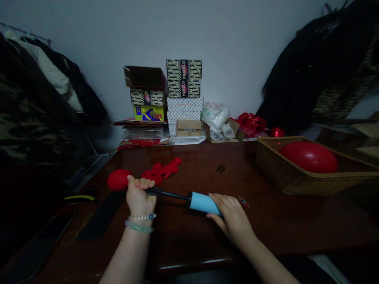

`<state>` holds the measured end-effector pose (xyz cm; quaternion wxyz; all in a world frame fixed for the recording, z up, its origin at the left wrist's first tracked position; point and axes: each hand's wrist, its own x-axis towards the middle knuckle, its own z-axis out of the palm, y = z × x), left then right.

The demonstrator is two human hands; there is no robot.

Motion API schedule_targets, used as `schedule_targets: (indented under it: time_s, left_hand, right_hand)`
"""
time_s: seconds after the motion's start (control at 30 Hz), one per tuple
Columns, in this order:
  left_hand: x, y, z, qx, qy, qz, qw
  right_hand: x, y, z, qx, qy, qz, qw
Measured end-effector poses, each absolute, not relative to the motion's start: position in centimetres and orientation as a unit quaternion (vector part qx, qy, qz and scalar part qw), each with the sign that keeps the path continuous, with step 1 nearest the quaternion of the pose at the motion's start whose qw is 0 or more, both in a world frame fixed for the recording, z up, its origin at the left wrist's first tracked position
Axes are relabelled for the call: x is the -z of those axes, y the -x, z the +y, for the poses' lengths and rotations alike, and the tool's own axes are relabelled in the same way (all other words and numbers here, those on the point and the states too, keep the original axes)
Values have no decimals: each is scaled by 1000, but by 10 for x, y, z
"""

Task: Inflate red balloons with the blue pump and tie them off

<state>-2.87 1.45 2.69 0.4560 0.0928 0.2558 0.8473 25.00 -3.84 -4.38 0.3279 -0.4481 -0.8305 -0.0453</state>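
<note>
A small, partly inflated red balloon [118, 180] sticks out to the left of my left hand [141, 195]. The fingers of that hand are wrapped round the black end of a hand balloon pump [204, 202], where the balloon's neck is hidden. My right hand [232, 217] grips the far end of the pump's light blue body. A black rod [174, 195] shows between the two hands, so the pump is drawn out. Just beyond my left hand, several limp red balloons [161, 170] lie in a loose heap on the brown table [195, 244].
To the right stands a wicker basket [296, 179] with a large red balloon [309, 157] in it. Small coloured bands [243, 201] and a dark looped item [220, 169] lie on the table. Stacked boxes [185, 114] line the wall. A phone [41, 244] lies at left.
</note>
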Motion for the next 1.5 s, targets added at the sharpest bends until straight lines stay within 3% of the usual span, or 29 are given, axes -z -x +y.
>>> schedule_targets:
  time_s: [0.77,1.5]
  left_hand:
    - [-14,-38,5,-819,-106,285,488]
    - [-27,31,20,-836,-65,270,473]
  right_hand:
    - [52,-229,-55,54,460,-800,383]
    - [33,-266,-38,16,454,-838,302]
